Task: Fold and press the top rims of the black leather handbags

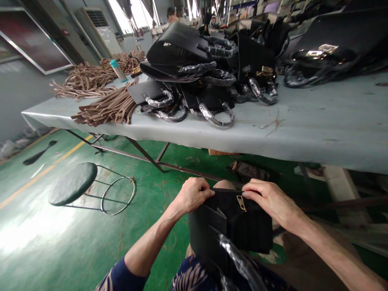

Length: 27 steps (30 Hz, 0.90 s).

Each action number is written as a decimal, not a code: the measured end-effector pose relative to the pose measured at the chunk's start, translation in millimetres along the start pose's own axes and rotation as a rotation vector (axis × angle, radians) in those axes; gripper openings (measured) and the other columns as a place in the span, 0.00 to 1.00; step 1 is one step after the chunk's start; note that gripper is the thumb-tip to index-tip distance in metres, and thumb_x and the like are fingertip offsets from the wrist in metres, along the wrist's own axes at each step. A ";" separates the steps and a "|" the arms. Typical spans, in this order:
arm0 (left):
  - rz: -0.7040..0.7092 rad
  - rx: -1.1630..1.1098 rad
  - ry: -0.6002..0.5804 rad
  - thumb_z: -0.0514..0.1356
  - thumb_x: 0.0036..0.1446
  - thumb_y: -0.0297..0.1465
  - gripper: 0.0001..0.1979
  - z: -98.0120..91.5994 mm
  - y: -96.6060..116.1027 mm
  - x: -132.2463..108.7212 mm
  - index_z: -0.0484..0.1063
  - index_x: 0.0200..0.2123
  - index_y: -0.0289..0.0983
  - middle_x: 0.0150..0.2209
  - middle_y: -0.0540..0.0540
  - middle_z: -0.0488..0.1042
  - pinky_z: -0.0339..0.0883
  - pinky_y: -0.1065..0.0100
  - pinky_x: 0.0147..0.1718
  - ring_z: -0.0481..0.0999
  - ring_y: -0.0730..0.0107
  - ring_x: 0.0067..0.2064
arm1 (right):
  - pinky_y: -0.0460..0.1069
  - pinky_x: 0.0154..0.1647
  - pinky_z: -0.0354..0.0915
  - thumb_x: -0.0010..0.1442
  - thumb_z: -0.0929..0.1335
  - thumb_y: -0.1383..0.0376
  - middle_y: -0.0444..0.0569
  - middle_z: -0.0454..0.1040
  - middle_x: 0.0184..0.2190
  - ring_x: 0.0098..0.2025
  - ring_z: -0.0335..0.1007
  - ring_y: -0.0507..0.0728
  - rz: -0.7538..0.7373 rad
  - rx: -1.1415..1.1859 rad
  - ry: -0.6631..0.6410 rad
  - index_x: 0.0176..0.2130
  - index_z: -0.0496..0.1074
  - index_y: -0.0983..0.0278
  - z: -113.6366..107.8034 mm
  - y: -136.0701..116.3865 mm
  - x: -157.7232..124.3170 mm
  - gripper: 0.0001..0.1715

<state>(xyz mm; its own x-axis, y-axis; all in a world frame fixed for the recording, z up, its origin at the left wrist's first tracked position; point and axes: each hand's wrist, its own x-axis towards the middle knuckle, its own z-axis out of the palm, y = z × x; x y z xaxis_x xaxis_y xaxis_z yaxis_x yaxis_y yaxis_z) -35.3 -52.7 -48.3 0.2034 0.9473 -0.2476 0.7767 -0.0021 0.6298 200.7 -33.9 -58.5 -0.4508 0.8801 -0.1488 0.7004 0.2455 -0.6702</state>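
A black handbag (209, 236) rests on my lap, its plastic-wrapped handle (238, 258) hanging toward me. My left hand (194, 195) pinches the bag's top edge on the left, thumb and fingers pressed together. On the other side my right hand (268, 198) grips the same edge, close to a gold zipper pull (241, 203). Between the two hands the edge is drawn out fairly straight. Dark fabric hangs below it, and the inside of the bag cannot be made out.
A covered table (303, 129) stands ahead, piled with black handbags (178, 48) with wrapped handles. Bundles of brown strips (106, 108) and a teal-capped bottle (118, 70) lie at its left. A round stool (74, 184) lies tipped on the green floor. Another person (174, 17) is far back.
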 end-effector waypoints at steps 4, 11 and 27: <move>-0.057 0.026 0.026 0.57 0.46 0.32 0.08 2.5 6.7 1.1 0.71 0.20 0.35 0.26 0.50 0.73 0.56 0.74 0.27 0.67 0.74 0.28 | 0.48 0.36 0.58 0.58 0.61 0.58 0.41 0.70 0.29 0.34 0.66 0.53 0.021 -0.005 -0.009 0.28 0.72 0.58 0.0 1.2 -1.2 0.13; -0.120 0.028 0.048 0.58 0.44 0.32 0.07 5.8 7.4 3.7 0.73 0.22 0.35 0.23 0.51 0.71 0.54 0.74 0.25 0.66 0.74 0.26 | 0.48 0.36 0.59 0.58 0.61 0.56 0.42 0.70 0.29 0.33 0.67 0.54 0.028 -0.007 -0.013 0.28 0.72 0.58 0.7 1.8 -3.1 0.14; -0.112 0.043 0.022 0.56 0.42 0.27 0.05 7.4 13.3 7.4 0.70 0.19 0.35 0.18 0.52 0.63 0.50 0.73 0.22 0.60 0.75 0.23 | 0.48 0.34 0.57 0.57 0.61 0.59 0.42 0.68 0.27 0.31 0.65 0.53 0.023 0.044 -0.034 0.25 0.70 0.59 -1.6 -0.5 -3.5 0.14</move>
<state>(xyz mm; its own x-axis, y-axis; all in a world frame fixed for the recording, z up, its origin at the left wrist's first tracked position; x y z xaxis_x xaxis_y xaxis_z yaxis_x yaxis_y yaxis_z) -19.1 -48.1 -47.2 0.1013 0.9491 -0.2983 0.8188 0.0907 0.5669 202.8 -36.5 -56.5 -0.4544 0.8706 -0.1886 0.6860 0.2069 -0.6976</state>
